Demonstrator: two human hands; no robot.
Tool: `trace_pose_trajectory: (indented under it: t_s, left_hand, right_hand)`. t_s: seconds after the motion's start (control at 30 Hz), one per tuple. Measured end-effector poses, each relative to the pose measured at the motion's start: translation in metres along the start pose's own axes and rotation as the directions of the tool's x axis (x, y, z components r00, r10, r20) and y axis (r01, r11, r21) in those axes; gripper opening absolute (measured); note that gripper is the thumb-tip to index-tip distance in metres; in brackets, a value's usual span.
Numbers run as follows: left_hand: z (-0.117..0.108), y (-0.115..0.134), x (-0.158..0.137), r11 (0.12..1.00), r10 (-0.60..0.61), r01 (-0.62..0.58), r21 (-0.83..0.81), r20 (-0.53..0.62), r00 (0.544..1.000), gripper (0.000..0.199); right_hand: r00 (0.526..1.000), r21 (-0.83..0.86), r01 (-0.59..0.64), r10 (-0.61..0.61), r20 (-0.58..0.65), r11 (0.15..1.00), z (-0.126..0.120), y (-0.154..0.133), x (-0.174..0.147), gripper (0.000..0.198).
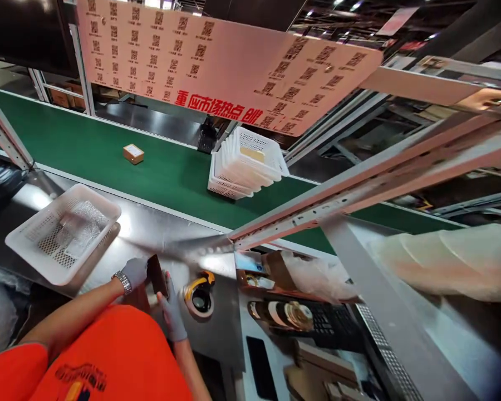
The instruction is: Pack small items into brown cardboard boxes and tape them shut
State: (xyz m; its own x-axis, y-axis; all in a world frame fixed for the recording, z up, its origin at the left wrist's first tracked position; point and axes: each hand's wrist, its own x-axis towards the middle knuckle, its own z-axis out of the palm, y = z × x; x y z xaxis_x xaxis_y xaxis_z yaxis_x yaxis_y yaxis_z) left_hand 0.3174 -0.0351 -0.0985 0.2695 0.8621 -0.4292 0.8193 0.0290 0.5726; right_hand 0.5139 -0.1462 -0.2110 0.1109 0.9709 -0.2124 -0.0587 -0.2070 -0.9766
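steel worktop (158, 234) below a green conveyor (108, 150): both gloved hands clamp a small dark box (156, 274) standing on edge between them, left hand (134, 272) closed on its far-left side, right hand (172, 314) with fingers flat along its near-right face.

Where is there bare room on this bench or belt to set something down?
Free: steel bench between white basket and tape dispenser; green belt around small carton, left of the basket stack. Crowded: right of the dispenser, keyboard and bags. Both hands, left hand and right hand, hold a dark flat item.
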Motion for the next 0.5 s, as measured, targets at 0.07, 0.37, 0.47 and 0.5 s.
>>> trace_pose_trajectory:
  t_s: [0.07, 0.37, 0.47, 0.5]
  left_hand:
    - [0.000, -0.003, -0.004, 0.998, 0.012, -0.015, 0.061, 0.050, 0.999, 0.064]
    - [-0.015, -0.027, -0.048, 0.937, 0.209, -0.263, 0.228, 0.237, 0.949, 0.105]
    - [-0.017, -0.027, -0.047, 0.935, 0.203, -0.261, 0.241, 0.241, 0.949, 0.096]
    - [-0.017, -0.027, -0.045, 0.936, 0.198, -0.254, 0.245, 0.230, 0.953, 0.091]
  right_hand:
    - [0.998, 0.017, 0.008, -0.007, -0.069, 1.000, 0.001, 0.006, 0.008, 0.096]
    - [0.896, -0.081, -0.109, 0.062, -0.440, 0.991, 0.029, 0.014, 0.046, 0.121]
    - [0.912, -0.028, -0.147, 0.125, -0.391, 0.989, 0.021, 0.010, 0.044, 0.109]
    - [0.930, 0.002, -0.147, 0.139, -0.340, 0.989, 0.017, 0.008, 0.040, 0.101]
